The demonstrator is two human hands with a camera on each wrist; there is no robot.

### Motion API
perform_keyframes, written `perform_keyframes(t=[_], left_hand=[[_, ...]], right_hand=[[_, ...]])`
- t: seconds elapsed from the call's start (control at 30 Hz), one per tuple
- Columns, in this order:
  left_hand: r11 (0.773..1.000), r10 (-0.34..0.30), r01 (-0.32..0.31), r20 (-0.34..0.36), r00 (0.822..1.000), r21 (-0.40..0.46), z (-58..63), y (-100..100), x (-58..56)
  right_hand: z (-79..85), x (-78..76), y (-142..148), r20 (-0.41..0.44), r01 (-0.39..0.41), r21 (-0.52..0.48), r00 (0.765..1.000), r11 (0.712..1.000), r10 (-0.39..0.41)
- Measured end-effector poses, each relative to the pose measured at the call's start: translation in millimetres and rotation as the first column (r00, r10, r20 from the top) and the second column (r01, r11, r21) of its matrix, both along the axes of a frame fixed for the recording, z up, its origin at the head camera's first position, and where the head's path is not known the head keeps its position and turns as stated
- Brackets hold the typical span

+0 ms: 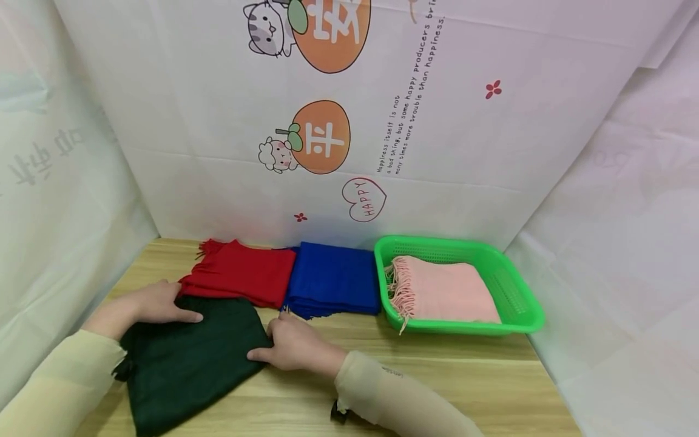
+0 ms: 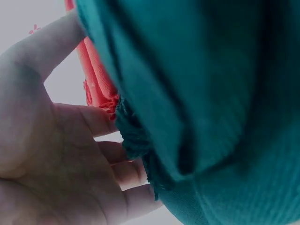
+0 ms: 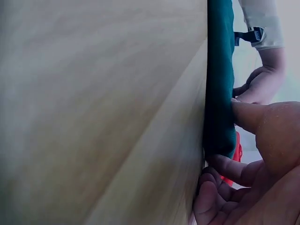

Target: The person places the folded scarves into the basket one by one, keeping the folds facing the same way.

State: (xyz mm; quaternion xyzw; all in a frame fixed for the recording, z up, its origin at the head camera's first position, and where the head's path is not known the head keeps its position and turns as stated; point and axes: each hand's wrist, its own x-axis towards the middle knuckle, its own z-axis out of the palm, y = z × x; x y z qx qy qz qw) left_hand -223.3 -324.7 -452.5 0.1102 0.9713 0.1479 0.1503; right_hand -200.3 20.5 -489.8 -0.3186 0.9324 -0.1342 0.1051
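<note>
A folded dark green scarf [image 1: 202, 358] lies at an angle on the table, its fringe bunched at the left end. My left hand [image 1: 161, 303] holds its far left edge, thumb on top; in the left wrist view the fingers reach along the fringed side. At the opposite end my right hand [image 1: 295, 343] pinches the right corner, thumb above and index finger low against the edge, as the right wrist view shows. Just behind the green cloth lies a folded red scarf [image 1: 246, 273], fringe at its left. A folded blue scarf [image 1: 335, 279] sits beside the red one.
At the back right stands a green plastic basket [image 1: 524, 303] with a folded pink scarf [image 1: 448, 288] in it, some fringe hanging over the front rim. A printed white sheet [image 1: 448, 200] rises behind the wooden table [image 1: 464, 376], and white sheets flank both sides.
</note>
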Motion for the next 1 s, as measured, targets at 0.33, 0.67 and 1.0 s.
perform_keyframes(t=[0.33,0.67,1.0], left_hand=[[1.0,0.003,-0.004,0.042,0.999,0.019,3.7,13,6.1],[0.999,0.036,-0.035,0.08,0.996,-0.01,0.6,33,25.5],[0.997,0.071,-0.072,0.104,0.992,0.004,-8.5,46,35.2]], right_hand=[[0.8,2.1,-1,0.098,0.034,-0.039,0.995,0.999,-0.03],[1.1,-8.5,18,0.175,0.122,-0.065,0.979,0.99,-0.109],[3.6,-15.8,38,0.142,0.161,-0.114,0.979,0.98,-0.144]])
